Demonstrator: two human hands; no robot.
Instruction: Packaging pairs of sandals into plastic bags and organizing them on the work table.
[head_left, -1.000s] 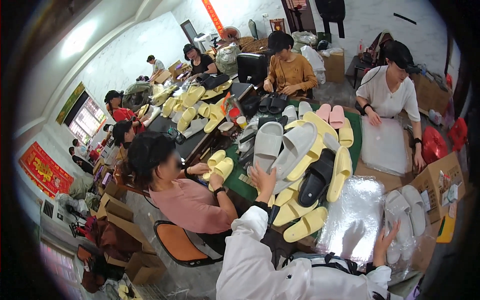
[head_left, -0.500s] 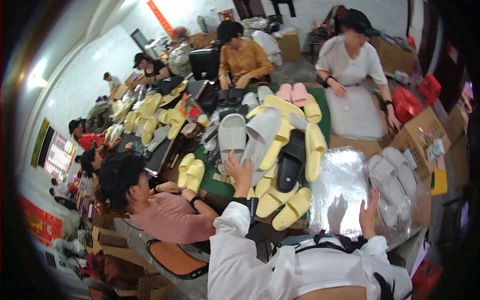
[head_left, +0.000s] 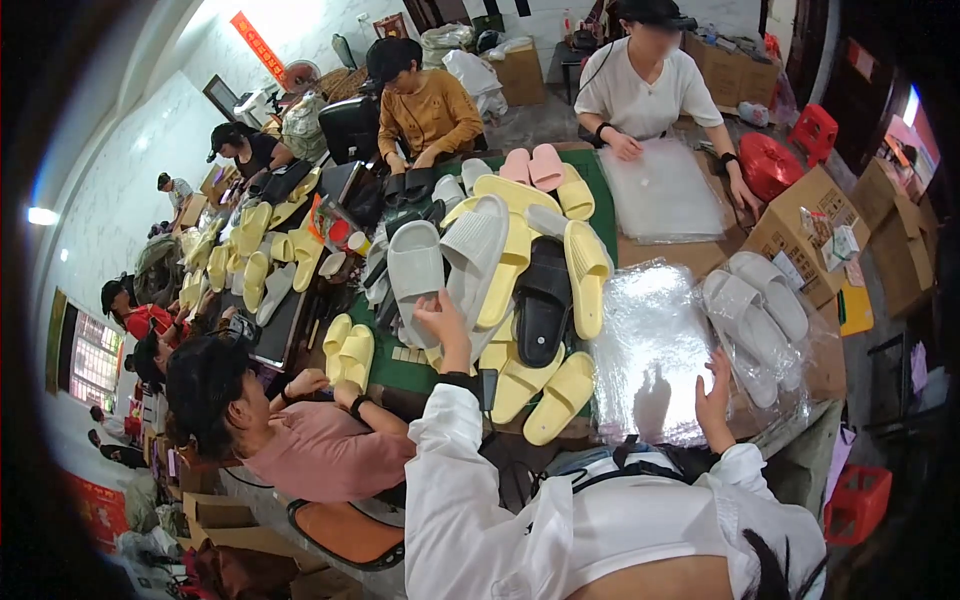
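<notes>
Currently reaching the left hand (head_left: 445, 325) to one of two large grey slippers (head_left: 414, 265) on the table (head_left: 603, 215), leaving its grip unclear; spreading the right hand (head_left: 714, 402), empty, near bagged grey slippers (head_left: 742, 312); facing one large black slipper (head_left: 543, 295), two pink slippers (head_left: 546, 168).

The camera sits up on the head, looking down at the left hand (head_left: 445, 322) and right hand (head_left: 714, 403) close by, the wall (head_left: 150, 150) far off.
</notes>
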